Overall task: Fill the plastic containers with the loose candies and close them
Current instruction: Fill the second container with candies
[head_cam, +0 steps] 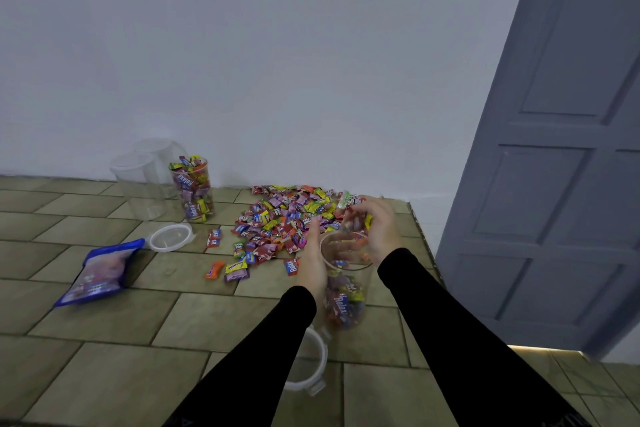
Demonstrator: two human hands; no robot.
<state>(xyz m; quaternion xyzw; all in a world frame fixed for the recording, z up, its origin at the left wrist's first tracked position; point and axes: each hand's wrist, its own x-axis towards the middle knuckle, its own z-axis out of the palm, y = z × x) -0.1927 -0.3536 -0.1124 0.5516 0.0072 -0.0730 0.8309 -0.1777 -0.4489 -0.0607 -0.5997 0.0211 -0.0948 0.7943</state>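
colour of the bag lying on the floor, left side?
Blue-edged, with a clear pinkish front; head view shows the bag.

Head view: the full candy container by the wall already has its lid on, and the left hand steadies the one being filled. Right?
Not quite. In the head view the full candy container by the wall is open, candies poking above its rim. The left hand does steady the container being filled.

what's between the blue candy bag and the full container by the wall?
Head view: a clear lid lies flat on the tiled floor, just right of the blue bag and in front of the full container. Nothing else there.
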